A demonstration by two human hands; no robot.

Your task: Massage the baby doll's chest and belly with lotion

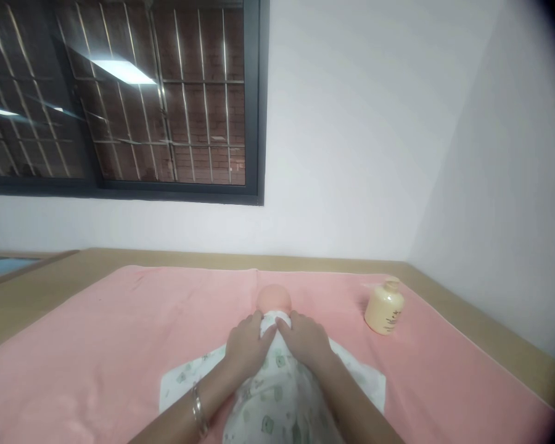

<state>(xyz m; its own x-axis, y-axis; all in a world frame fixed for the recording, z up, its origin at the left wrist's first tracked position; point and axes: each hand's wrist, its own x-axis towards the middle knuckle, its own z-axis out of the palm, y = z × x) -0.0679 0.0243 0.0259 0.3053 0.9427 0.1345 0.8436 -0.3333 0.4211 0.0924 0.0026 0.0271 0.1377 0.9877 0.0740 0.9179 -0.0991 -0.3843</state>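
A baby doll lies on a pink mat [120, 345], its bare round head [274, 298] toward the wall. A white cloth with green prints [277, 394] covers its body up to the neck and spreads flat to both sides. I cannot tell whether this is a garment or a loose sheet. My left hand [250, 345] is closed at the left of the doll's neck, thumb on the cloth. Mirroring it, my right hand [308, 339] is closed at the right side. Some fingertips are hidden beside the head. A bracelet [198, 408] circles my left wrist.
A pale yellow bottle [383, 308] stands on the mat at the right. The mat covers a wooden surface [203, 260] that meets a white wall [351, 135]. A dark-framed window [256, 123] with metal bars is at the upper left.
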